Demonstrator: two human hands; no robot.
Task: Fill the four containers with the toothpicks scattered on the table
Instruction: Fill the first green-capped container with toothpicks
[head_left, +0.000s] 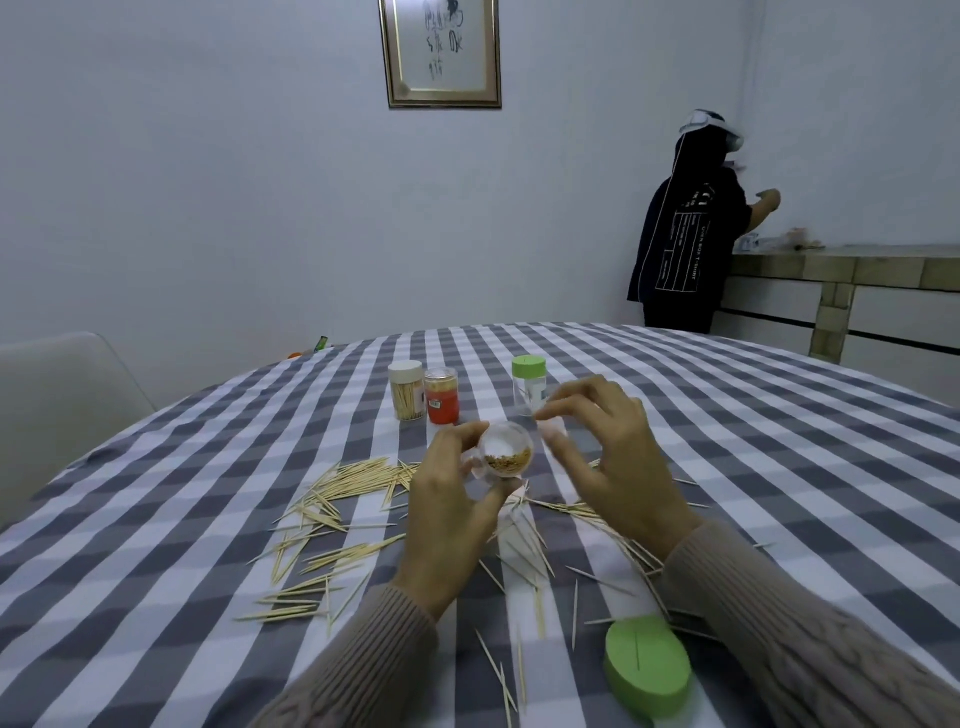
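1. Toothpicks (332, 488) lie scattered over the checked tablecloth (727, 415) of the table, a thick heap to the left of the hands, a looser spread under and right of them, strays near the front edge.
2. Person in dark top (685, 244) stands at a counter (831, 265) in the far right corner, back turned, not part of the task.
3. Framed picture (441, 52) hangs on the wall; pale chair (57, 400) at left.
4. Left hand (452, 499) grips a clear container (501, 457) raised off the cloth, mouth tipped toward the camera, probably so sticks slide in easily; it looks partly filled, with stick ends showing low in the opening.
5. Right hand (613, 457) hovers just beside that mouth, fingers curled with thumb and forefinger pinched together; blurred, so I cannot tell if it pinches a toothpick.
6. Green lid (649, 665) lies loose near the front right, likely this container's, set aside to keep the mouth free.
7. Three more jars stand behind the hands: white-lidded jar (406, 389) packed with sticks, red jar (442, 395) touching it, green-lidded jar (529, 384) apart to the right, contents unclear.
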